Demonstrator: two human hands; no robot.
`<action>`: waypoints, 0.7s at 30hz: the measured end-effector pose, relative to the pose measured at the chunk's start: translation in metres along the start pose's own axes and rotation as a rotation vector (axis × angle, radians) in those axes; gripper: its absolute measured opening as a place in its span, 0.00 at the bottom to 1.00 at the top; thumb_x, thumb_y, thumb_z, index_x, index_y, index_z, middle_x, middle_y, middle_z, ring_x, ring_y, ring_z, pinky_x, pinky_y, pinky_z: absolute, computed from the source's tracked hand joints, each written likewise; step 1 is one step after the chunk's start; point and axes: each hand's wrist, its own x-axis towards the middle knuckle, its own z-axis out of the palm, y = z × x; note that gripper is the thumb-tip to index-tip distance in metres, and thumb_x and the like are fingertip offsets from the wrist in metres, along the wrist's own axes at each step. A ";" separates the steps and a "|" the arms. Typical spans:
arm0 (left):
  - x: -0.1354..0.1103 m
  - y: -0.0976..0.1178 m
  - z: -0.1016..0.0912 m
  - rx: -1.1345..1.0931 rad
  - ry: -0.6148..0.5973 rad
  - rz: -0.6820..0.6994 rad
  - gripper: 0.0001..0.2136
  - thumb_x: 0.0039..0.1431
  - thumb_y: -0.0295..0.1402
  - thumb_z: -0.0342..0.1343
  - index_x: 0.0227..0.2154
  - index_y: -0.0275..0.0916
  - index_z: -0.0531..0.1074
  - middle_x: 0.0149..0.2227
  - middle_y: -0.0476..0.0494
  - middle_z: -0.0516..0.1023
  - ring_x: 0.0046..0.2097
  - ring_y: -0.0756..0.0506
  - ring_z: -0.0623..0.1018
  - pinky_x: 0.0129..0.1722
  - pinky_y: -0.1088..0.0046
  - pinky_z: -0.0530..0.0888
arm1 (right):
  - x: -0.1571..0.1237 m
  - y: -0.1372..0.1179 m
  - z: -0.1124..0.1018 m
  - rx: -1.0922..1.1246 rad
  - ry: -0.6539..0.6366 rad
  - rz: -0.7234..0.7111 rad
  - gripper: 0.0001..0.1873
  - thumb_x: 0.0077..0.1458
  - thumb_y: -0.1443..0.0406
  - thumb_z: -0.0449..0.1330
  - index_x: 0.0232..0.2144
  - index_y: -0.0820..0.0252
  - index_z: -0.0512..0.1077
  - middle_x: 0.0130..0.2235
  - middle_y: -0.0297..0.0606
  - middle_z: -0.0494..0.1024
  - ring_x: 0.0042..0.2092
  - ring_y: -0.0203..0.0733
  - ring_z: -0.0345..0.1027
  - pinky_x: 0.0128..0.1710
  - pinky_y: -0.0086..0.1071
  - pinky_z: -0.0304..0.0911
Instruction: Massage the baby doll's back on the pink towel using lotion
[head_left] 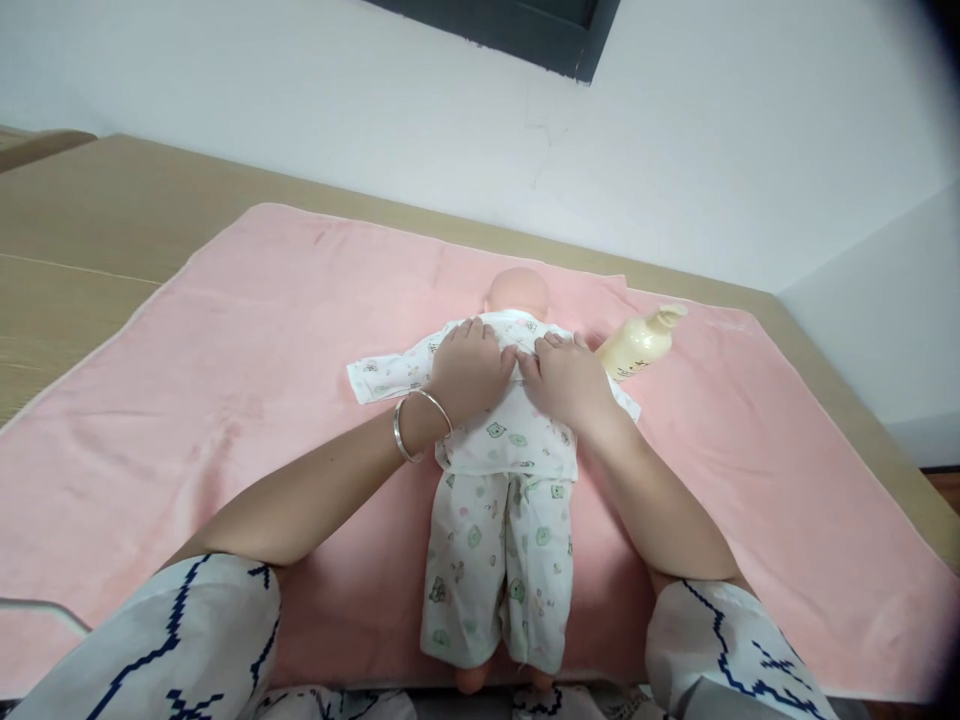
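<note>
Doll [508, 450] lies lengthwise at the scene's middle, seemingly face down, its head far and its feet at the near edge. Beneath is a broad desk [97, 220], much of it covered by a pink mat [247, 350]. The doll's printed trousers [465, 560] lie fairly straight, near of its shirt [517, 425]. The left hand [471, 370] and right hand [564, 375] lie flattened, palms down, on the upper back, thumbs almost meeting, with no pinch visible. Light, even pressure from both palms, mirrored about the spine, would serve best here, with the cloth kept smooth. A pump bottle [640, 345] is just right of the right hand, deserving clearance. A silver bangle [400, 428] circles the left wrist; it should not drag on the fabric.
</note>
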 end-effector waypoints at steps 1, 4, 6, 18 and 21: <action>-0.004 0.004 0.000 0.020 0.007 0.004 0.21 0.71 0.37 0.41 0.46 0.24 0.75 0.48 0.21 0.77 0.53 0.29 0.76 0.55 0.50 0.71 | 0.006 0.006 0.002 0.040 -0.003 -0.002 0.28 0.71 0.57 0.40 0.45 0.70 0.75 0.51 0.58 0.79 0.55 0.57 0.71 0.64 0.51 0.52; -0.014 0.014 -0.001 0.065 0.016 0.014 0.23 0.72 0.36 0.41 0.51 0.19 0.72 0.54 0.16 0.74 0.58 0.28 0.73 0.58 0.50 0.69 | 0.018 0.017 0.010 0.142 -0.006 -0.006 0.27 0.71 0.55 0.41 0.50 0.68 0.72 0.57 0.55 0.76 0.59 0.56 0.68 0.63 0.50 0.54; -0.013 0.012 -0.001 0.065 0.010 0.038 0.22 0.72 0.36 0.41 0.53 0.20 0.71 0.56 0.18 0.74 0.59 0.29 0.73 0.59 0.51 0.69 | 0.018 0.015 0.012 0.127 0.008 0.011 0.28 0.72 0.55 0.41 0.53 0.70 0.71 0.59 0.57 0.74 0.62 0.57 0.66 0.64 0.49 0.53; -0.003 0.005 -0.008 0.126 -0.081 0.046 0.20 0.73 0.35 0.40 0.47 0.26 0.74 0.50 0.24 0.77 0.55 0.32 0.76 0.54 0.54 0.70 | 0.010 0.002 0.008 0.013 0.068 -0.020 0.27 0.73 0.58 0.40 0.46 0.70 0.75 0.50 0.56 0.81 0.53 0.54 0.73 0.61 0.46 0.56; -0.013 0.016 -0.011 0.157 -0.053 0.065 0.19 0.71 0.33 0.43 0.49 0.21 0.73 0.51 0.21 0.77 0.55 0.31 0.76 0.54 0.55 0.71 | 0.021 0.012 0.015 0.081 0.061 -0.010 0.27 0.73 0.56 0.42 0.51 0.70 0.72 0.56 0.57 0.77 0.57 0.55 0.70 0.58 0.43 0.59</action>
